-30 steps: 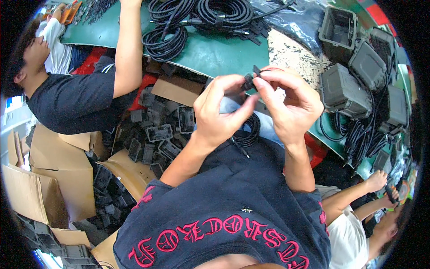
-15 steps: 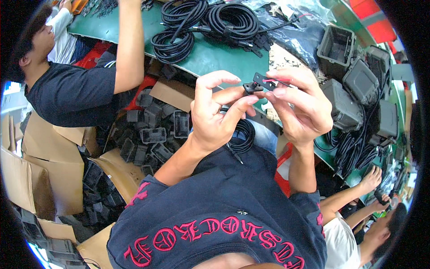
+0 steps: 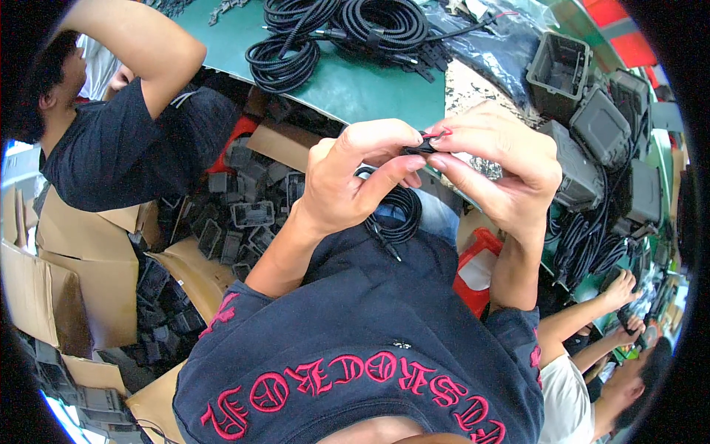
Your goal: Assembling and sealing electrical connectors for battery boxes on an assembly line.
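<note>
Both hands up in front of my chest, pinching the same small black connector piece (image 3: 420, 145); my left hand (image 3: 347, 181) has thumb and forefinger closed on its left end, my right hand (image 3: 503, 174) has its fingers closed on the right end, a thin red bit showing just at the top of the pinch; held this high and close probably so I can see the join, judging by how the fingertips meet; exact shape of the piece is mostly hidden by the fingers.

A coil of black cable (image 3: 396, 211) hangs just below my left hand, over my lap; looks like it trails from the piece, though the link itself is covered.

Far side: green surface (image 3: 347, 81) with more coiled black cables (image 3: 336, 33) stacked near its far edge; right of my hands, grey plastic housings (image 3: 592, 118) piled up, within reach.

Left: a co-worker in a dark shirt (image 3: 118, 148) with an arm raised toward the surface; between us, cardboard boxes (image 3: 81, 251) and a heap of small black plastic parts (image 3: 237, 214); another person's hands (image 3: 617, 292) at lower right, apart from mine.
</note>
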### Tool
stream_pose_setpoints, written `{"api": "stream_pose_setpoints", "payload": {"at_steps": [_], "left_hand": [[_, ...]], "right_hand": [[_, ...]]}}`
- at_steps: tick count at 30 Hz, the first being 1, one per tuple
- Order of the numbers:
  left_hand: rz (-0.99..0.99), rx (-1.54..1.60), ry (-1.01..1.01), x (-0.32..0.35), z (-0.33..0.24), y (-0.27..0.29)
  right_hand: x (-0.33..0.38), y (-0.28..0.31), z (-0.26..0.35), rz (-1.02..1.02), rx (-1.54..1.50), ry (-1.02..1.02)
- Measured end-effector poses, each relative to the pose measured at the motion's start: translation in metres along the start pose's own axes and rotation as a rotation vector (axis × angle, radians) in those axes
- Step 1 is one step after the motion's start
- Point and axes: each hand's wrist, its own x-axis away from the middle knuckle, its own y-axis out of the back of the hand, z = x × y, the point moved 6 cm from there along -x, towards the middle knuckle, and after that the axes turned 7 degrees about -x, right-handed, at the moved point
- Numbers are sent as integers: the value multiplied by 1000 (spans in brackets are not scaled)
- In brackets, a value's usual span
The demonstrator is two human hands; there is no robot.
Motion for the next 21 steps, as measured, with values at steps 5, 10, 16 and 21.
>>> {"api": "stream_pose_setpoints", "payload": {"at_steps": [5, 10, 16, 21], "left_hand": [[48, 58, 33, 3, 5, -2], [125, 221, 115, -4, 9, 1], [218, 359, 315, 8, 24, -11], [-164, 707, 487, 36, 46, -17]], "right_hand": [[3, 2, 1, 89, 75, -25], [7, 2, -1, 76, -30, -70], [18, -2, -19, 54, -206, -174], [24, -19, -27, -63, -50, -240]]}}
